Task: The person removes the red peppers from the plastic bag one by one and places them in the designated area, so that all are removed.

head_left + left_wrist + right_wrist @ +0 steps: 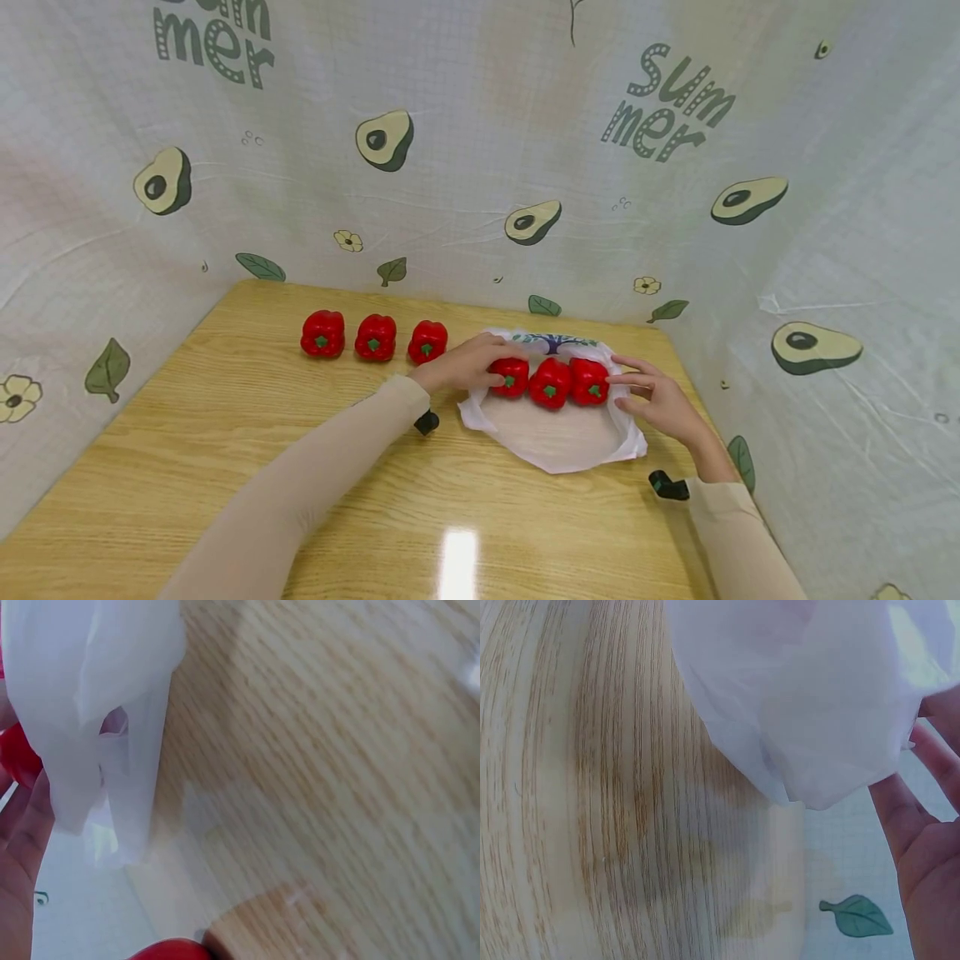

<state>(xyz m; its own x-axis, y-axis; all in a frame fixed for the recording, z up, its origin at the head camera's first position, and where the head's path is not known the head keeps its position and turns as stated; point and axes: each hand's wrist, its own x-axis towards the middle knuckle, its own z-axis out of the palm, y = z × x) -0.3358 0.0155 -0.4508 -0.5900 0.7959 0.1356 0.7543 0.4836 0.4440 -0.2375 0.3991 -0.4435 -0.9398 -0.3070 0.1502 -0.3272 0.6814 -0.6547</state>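
Three red bell peppers sit in a row in a shallow container lined with thin white film (555, 442), a blue-green tree print at its back. My left hand (468, 364) grips the left bell pepper (512, 379), thumb at its near side and fingers over its top. The middle bell pepper (551, 385) leans close to the right bell pepper (589, 382). At the container's right rim, my right hand (660, 406) has its fingers spread and extended, fingertips right at the right pepper and the film. Folds of white film (832, 712) hide part of those fingers in the right wrist view.
Left of the container, three more red bell peppers stand in a row: a far-left one (323, 334), a centre one (376, 337) and one (428, 342) near my left wrist. A wooden table (360, 517) lies beneath, with avocado-printed cloth (450, 200) behind and at both sides.
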